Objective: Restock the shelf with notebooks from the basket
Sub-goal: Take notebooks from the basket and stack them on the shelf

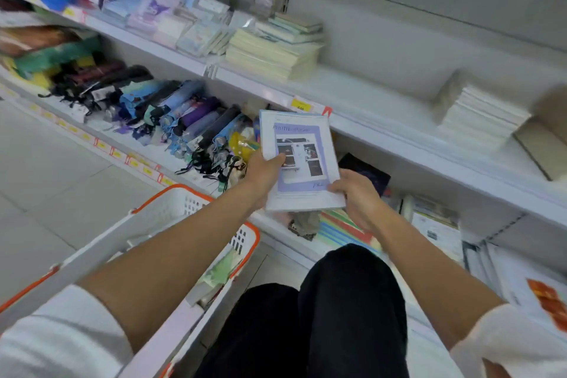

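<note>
both hands grip one notebook (302,159) mid-frame, left hand (263,173) with its thumb on the cover, right hand (357,198) at the lower corner, arms reaching forward. it hangs before the shelf (368,92), not yet placed. stacks already lie there; the basket (171,212), lower left, seems to hold more.

Lilac-fronted notebook (302,147) raised before shelf (362,92), orange-rimmed basket (176,204) lower-left

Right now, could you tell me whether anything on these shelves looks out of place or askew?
Yes, mildly. The cream stack on the upper shelf is untidy: its top books sit slewed, not squared with those below. On the lower shelf, a crumpled wad lies on the striped books.
</note>
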Demonstrator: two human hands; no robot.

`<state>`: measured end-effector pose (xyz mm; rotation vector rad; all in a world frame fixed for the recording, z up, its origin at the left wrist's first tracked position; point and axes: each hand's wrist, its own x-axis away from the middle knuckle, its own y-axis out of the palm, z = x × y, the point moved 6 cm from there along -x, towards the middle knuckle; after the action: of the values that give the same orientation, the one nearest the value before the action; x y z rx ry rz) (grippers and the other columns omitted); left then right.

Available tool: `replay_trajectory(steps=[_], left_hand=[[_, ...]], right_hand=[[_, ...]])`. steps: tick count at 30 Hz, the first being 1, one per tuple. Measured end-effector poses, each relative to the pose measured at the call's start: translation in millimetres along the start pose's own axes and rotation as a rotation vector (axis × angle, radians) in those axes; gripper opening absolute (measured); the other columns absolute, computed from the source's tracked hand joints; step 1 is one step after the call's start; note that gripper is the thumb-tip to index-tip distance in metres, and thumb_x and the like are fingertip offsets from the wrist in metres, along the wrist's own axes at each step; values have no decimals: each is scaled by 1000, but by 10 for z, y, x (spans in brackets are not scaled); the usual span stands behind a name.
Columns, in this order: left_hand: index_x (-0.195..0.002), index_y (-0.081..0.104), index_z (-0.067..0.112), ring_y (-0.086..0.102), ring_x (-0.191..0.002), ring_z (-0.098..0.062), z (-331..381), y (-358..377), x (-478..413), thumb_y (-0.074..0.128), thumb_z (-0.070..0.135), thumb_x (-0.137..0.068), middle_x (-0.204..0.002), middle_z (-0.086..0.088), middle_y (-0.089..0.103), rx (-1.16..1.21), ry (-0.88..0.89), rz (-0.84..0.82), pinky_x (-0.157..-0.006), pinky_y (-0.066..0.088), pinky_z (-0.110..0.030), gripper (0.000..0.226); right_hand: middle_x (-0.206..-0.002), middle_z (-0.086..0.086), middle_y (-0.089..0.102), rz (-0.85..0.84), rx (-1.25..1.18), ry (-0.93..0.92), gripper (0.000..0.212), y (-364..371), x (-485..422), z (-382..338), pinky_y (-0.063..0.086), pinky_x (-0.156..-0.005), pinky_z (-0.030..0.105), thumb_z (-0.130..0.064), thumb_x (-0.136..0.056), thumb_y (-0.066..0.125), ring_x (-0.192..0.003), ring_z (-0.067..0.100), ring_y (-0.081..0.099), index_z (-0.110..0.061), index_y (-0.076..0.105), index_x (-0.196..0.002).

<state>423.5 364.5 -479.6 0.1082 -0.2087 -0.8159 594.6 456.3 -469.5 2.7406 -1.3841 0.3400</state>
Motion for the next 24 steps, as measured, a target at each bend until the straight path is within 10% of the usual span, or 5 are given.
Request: replay_trajectory(steps=[11, 15, 24], left_hand=[[-124, 59, 7, 65, -84, -18, 770, 1922, 68, 55, 14, -96, -112, -4, 64, -95, 45, -333, -64, 51, -25, 29], [-120, 62, 12, 68, -97, -21, 824, 2445, 72, 70, 17, -87, -116, -6, 69, -193, 99, -537, -81, 57, -33, 34], [-126, 61, 12, 60, -108, -13, 1314, 3455, -332, 60, 7, -91, -120, -1, 62, -289, 414, -450, -84, 48, -25, 35]], right_hand=[[-110, 6, 64, 289, -104, -204, 38, -1496, 493, -775, 54, -51, 28, 0, -92, 54, -82, 22, 65, -18, 48, -125], [-112, 9, 66, 444, -127, -299, 42, -2090, 538, -1003, 53, -59, 27, 5, -87, 56, -85, 22, 66, -17, 54, -122], [-108, 5, 66, 632, -99, -372, 32, -3020, 175, -1459, 50, -79, 31, 1, -89, 53, -91, 19, 62, -16, 58, -115]])
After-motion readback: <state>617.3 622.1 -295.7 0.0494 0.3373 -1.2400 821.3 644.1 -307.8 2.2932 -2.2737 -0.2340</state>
